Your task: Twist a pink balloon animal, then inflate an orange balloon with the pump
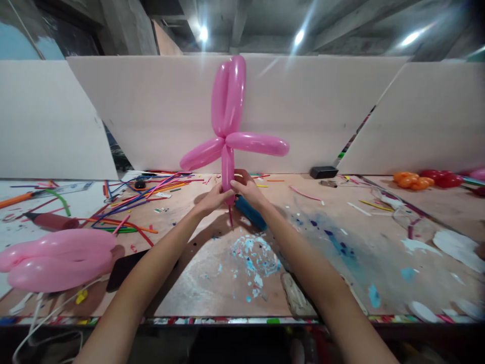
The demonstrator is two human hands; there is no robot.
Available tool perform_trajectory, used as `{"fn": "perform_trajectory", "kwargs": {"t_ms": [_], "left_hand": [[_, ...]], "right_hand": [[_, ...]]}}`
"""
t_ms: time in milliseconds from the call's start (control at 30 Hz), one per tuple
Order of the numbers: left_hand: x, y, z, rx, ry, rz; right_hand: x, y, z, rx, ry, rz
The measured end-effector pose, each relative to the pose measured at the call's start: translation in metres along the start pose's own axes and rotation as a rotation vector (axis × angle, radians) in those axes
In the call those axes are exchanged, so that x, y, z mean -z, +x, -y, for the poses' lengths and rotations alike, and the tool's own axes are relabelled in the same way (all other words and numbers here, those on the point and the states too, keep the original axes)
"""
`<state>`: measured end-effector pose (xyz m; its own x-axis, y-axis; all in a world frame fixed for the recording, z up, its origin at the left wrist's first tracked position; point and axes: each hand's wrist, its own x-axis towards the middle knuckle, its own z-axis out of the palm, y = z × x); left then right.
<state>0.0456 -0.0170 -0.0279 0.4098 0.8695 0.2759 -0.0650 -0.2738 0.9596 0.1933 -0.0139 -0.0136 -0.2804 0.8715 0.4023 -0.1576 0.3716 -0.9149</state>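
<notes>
A pink twisted balloon figure (229,126) stands upright above the table, with a doubled loop on top, two side lobes and a short lower stem. My left hand (212,198) and my right hand (248,188) meet at the bottom of that stem, fingers pinched closed on it. A thin uninflated tail hangs below the hands. Just behind my right wrist lies a blue cylinder (250,213) on the table.
Another pink folded balloon (56,259) lies at the left front, near a red balloon pump (51,221). Several uninflated coloured balloons (132,202) are scattered at back left. Orange (413,180) and red (441,178) balloon shapes sit far right. White boards wall the paint-stained table (341,253).
</notes>
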Motion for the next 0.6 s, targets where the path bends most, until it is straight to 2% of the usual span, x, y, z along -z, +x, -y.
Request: {"fn": "perform_trajectory", "kwargs": {"t_ms": [100, 200, 267, 367, 500, 600], "left_hand": [[0.002, 0.003, -0.004, -0.080, 0.080, -0.088], [0.005, 0.002, -0.009, -0.168, 0.276, -0.068], [0.005, -0.001, -0.012, -0.178, 0.379, -0.054], [0.002, -0.006, -0.017, -0.169, 0.426, -0.094], [-0.005, -0.010, -0.023, -0.220, 0.553, -0.142], [-0.004, -0.011, -0.026, -0.252, 0.623, -0.164]], "right_hand": [[-0.003, -0.003, 0.007, -0.007, -0.103, 0.088], [-0.001, -0.006, 0.012, -0.075, -0.144, 0.145], [0.001, -0.007, 0.013, -0.092, -0.143, 0.157], [0.001, -0.008, 0.011, -0.070, -0.152, 0.153], [0.000, -0.005, 0.016, 0.010, -0.190, 0.050], [0.012, -0.004, 0.040, 0.103, -0.152, -0.102]]}}
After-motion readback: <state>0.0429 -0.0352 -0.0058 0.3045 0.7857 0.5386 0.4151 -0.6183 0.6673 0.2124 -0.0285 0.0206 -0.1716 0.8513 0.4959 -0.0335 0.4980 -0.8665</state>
